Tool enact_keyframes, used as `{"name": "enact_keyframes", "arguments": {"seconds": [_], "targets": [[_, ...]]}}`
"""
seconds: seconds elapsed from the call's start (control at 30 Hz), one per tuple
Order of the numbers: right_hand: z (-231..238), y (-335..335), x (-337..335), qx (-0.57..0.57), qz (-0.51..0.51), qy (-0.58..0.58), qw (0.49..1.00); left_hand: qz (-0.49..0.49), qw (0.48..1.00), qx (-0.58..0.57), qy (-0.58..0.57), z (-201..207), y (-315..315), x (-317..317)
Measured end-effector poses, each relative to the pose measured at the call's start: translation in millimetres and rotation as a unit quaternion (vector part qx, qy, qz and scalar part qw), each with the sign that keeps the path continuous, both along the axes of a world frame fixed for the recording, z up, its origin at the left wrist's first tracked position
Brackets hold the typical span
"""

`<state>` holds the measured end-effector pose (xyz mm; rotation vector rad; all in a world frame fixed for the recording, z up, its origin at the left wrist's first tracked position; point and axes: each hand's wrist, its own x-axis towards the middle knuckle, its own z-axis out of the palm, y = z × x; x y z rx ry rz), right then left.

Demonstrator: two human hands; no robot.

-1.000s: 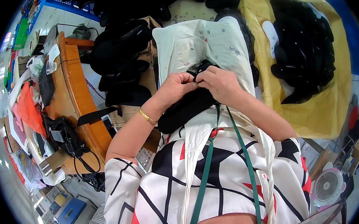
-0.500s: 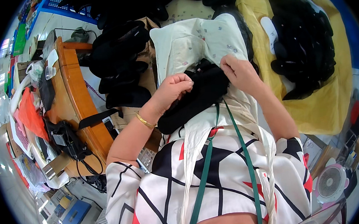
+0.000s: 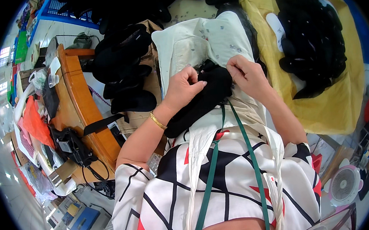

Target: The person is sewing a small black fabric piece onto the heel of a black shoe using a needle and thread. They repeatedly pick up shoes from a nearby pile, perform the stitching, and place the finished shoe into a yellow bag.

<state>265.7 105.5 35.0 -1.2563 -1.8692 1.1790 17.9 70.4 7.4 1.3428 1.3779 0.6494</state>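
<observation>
Across my lap lies a black, soft, slipper-shaped piece (image 3: pixel 210 89), resting on a pale apron (image 3: pixel 184 46) with small printed flowers. My left hand (image 3: pixel 182 89), with a gold bangle at its wrist, is over the left part of the black piece. Its fingers are curled in and the thumb points right; whatever they pinch is too small to make out. At the right end of the piece is my right hand (image 3: pixel 248 74), closed in a pinch against its edge. What sits between those fingertips is hidden.
Black slipper-like pieces (image 3: pixel 122 51) are heaped at the left by a cardboard box. On the right a yellow bag (image 3: pixel 329 109) holds several more, with a white sole (image 3: pixel 276 31) at its rim. A wooden chair (image 3: pixel 78 101) with a black bag (image 3: pixel 68 142) stands left. A fan (image 3: pixel 344 184) is lower right.
My left hand has shifted slightly right and its thumb has swung out, away from the curled fingers. My right hand stays at the black piece's right end, nearly unmoved.
</observation>
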Motion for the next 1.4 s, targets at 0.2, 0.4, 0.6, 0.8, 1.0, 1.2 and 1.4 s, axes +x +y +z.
{"name": "enact_keyframes", "arguments": {"seconds": [0.2,0.4,0.6,0.8,1.0,1.2,1.4], "targets": [[58.1,-27.7,11.4,-0.085,0.036,0.173,0.98,0.023,0.999,0.021,-0.004,-1.7,1.3,6.9],[96.2,-38.7,10.5,-0.017,0.221,0.283,0.933,-0.014,0.999,0.03,-0.038,-2.4,1.1,4.6],[96.5,-46.8,-1.8,-0.087,0.294,0.248,0.919,-0.105,0.976,0.06,0.183,58.1,9.2,4.4],[86.9,-44.3,-12.9,-0.155,0.336,0.201,0.907,-0.05,0.982,-0.168,-0.066,37.3,-4.4,5.3],[26.5,-25.8,-26.3,0.052,0.119,-0.055,0.99,0.035,0.939,-0.289,-0.182,45.9,-7.8,-4.5],[-0.2,-19.5,-39.2,0.174,0.119,-0.209,0.955,-0.069,0.995,0.031,0.071,48.6,-19.9,10.6],[-4.6,-13.9,-35.4,0.143,0.146,-0.15,0.967,0.007,0.987,-0.141,-0.076,29.8,-9.8,-0.2]]}}
